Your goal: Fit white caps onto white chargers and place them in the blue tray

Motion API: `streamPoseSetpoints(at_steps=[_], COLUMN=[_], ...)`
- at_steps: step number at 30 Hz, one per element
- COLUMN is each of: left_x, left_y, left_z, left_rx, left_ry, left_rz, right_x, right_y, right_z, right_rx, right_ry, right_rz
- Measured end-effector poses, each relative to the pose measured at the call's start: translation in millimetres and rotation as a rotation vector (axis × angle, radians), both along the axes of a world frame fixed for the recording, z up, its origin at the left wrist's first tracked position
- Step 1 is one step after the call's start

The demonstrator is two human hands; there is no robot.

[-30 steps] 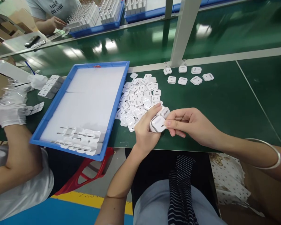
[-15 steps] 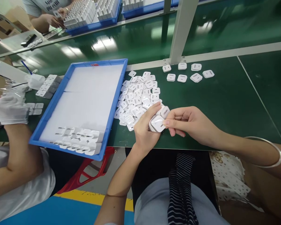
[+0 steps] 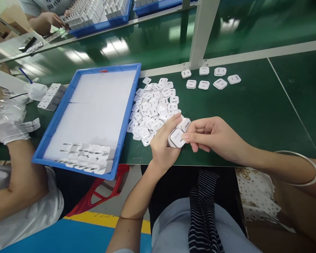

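My left hand (image 3: 162, 146) is closed around white plug chargers (image 3: 184, 123), with two of their square ends showing side by side. On the nearer end sits a small white cover plate (image 3: 177, 138) with a dark slot. My right hand (image 3: 213, 138) pinches that plate's right corner between thumb and forefinger, its other fingers curled. Beyond my left hand spreads a pile of loose white cover plates (image 3: 152, 109), printed and slotted alike. How many chargers lie inside my left palm is hidden.
To the left lies a blue tray (image 3: 133, 102) with rows of white chargers (image 3: 94, 158) at its near end. Several cover plates (image 3: 204, 85) lie spaced out by a metal post (image 3: 202, 35). A co-worker's gloved hand (image 3: 7, 130) works at far left; another person's hands (image 3: 56, 20) are across the bench.
My hands and the chargers keep almost the same pose; the plate now faces slightly differently, its slot clearer. The co-worker's gloved hand at left has shifted, and the white pieces beside it have tilted.
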State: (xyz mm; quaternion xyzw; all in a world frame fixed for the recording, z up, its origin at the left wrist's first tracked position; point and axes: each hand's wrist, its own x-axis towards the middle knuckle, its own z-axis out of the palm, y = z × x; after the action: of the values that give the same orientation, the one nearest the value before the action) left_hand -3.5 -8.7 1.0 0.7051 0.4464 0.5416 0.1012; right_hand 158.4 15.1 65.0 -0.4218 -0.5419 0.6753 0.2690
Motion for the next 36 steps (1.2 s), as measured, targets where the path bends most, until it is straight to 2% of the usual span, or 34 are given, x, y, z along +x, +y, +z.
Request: streamPoseSetpoints(at_steps=[11, 18, 24, 33, 36], left_x=[1.8, -0.2, -4.0, -0.5, -8.9], left_y=[-0.1, -1.8, -2.9, -3.2, -10.7], left_z=[1.0, 1.5, 6.1, 10.0, 19.4], left_rx=[-0.012, -0.093, -0.167, -0.25, -0.306], left_ry=[0.009, -0.103, -0.19, -0.277, -0.241], left_rz=[0.024, -0.018, -0.077, -0.148, -0.129], right_x=[-1.3, -2.1, -1.6, 0.0, 5.6], right_y=[0.0, -2.0, -1.8, -2.6, -2.2], right_z=[-2.6, -13.0, -6.3, -2.6, -3.1], right_rx=[0.078, 0.377, 0.205, 0.145, 0.128], right_ry=[-0.039, -0.243, -0.079, -0.021, 0.05], right_rz=[-0.002, -0.058, -0.009, 0.01, 0.048])
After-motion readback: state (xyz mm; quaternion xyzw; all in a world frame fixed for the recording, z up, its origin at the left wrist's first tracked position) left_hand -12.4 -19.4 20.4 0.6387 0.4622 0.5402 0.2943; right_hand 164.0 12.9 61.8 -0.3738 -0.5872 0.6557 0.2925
